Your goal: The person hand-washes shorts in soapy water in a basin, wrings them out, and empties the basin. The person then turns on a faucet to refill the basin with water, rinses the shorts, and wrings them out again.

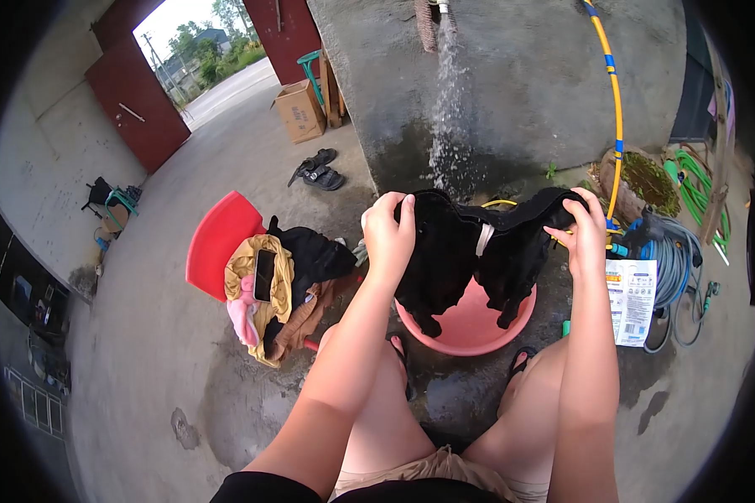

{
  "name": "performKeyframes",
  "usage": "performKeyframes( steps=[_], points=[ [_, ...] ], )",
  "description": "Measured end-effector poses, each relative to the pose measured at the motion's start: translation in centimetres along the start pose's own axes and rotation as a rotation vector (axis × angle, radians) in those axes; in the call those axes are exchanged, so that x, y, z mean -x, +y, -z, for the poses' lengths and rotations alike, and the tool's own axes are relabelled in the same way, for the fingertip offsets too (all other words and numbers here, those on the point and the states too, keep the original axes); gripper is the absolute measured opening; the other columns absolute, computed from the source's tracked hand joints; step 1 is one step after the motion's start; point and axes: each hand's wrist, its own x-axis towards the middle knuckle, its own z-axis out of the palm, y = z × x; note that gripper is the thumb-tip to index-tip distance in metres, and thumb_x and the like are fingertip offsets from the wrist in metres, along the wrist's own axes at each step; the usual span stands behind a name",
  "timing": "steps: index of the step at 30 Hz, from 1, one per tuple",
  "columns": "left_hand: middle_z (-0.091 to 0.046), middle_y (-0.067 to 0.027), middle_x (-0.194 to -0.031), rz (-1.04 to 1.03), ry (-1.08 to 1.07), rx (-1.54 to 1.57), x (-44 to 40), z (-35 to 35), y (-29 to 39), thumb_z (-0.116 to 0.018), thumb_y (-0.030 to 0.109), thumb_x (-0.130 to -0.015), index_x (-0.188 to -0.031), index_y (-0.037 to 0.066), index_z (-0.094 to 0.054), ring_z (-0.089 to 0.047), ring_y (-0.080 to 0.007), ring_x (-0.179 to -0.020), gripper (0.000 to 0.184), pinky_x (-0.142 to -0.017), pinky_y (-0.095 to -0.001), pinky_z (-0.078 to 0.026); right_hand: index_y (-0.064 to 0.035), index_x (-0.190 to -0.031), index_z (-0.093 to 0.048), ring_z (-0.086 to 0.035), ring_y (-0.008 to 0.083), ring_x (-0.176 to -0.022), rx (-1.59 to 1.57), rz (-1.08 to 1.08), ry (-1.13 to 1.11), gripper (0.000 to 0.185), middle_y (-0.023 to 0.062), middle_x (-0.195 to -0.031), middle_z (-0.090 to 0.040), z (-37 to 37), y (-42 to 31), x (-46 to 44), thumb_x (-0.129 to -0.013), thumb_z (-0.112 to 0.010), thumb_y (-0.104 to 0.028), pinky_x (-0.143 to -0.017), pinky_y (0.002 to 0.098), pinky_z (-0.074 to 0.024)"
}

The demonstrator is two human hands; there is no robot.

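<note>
A pair of black pants [445, 260] hangs spread out by its waistband, with a white tag at the middle. My left hand [389, 230] pinches one end of the waistband, and my right hand [580, 226] grips the other. Below the pants, a pink basin [470, 342] stands on the wet floor between my feet; the fabric hides much of its inside. From a tap [442, 6] on the wall, water [449, 101] pours down behind the pants, and where it lands is hidden.
At left, a red chair [220, 239] holds piled clothes [310, 256] and a phone [264, 275]. Black sandals [319, 172] and a cardboard box [300, 111] sit farther back. On the right are a yellow hose [617, 109], a coiled grey hose [678, 260] and a printed packet [633, 302].
</note>
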Motion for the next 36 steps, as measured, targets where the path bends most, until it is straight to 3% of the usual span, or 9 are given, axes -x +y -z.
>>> performKeyframes(
  steps=[33, 36],
  points=[
    [-0.063, -0.0178, -0.08, 0.022, -0.059, 0.028, 0.25, -0.12, 0.44, -0.062, 0.016, -0.087, -0.085, -0.004, -0.063, -0.062, -0.0322, -0.078, 0.02, -0.074, -0.0365, -0.047, -0.0085, -0.109, -0.059, -0.061, 0.0161, -0.082, -0.001, -0.022, -0.04, 0.026, 0.0051, -0.095, -0.056, 0.02, 0.44, 0.01, -0.083, -0.058, -0.006, -0.067, 0.0387, -0.0589],
    [-0.063, -0.0149, -0.076, 0.009, -0.023, 0.059, 0.27, -0.36, 0.41, -0.061, 0.015, -0.086, -0.078, -0.001, -0.062, -0.06, -0.0341, -0.074, 0.018, -0.072, -0.0403, -0.044, -0.0082, -0.109, -0.058, -0.062, 0.0165, -0.084, -0.006, -0.025, -0.054, 0.026, 0.0054, -0.096, -0.057, 0.06, 0.51, -0.01, -0.083, -0.058, -0.006, -0.067, 0.0387, -0.0586]
  ],
)
